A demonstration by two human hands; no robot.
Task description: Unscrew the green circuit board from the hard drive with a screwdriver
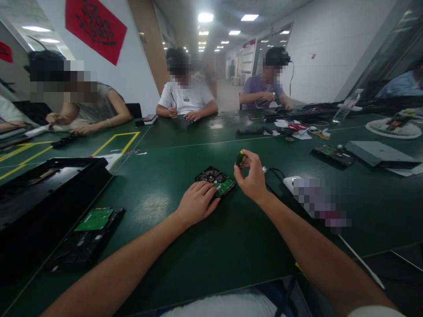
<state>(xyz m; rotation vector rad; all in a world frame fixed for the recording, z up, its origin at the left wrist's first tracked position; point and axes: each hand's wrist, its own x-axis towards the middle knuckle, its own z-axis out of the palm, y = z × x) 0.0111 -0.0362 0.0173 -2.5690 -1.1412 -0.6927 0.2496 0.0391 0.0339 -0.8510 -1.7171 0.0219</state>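
On the green table in front of me lies a hard drive (pixel 225 186) with its green circuit board facing up. My left hand (pixel 197 200) is laid over its near left edge, fingers bent onto it and steadying it. Just above the drive's right side, my right hand (pixel 253 178) pinches a screwdriver (pixel 240 158) by its stubby black-and-yellow handle between thumb and fingers. No shaft can be made out, and the fingers cover part of the handle. The screwdriver appears apart from the drive.
Another hard drive (pixel 87 235) lies at the left beside a large black casing (pixel 49 189). Right of my hand are a white power bank-like device (pixel 299 193) with a cable, a third drive (pixel 332 156) and a grey box (pixel 380 153). Several people work across the table.
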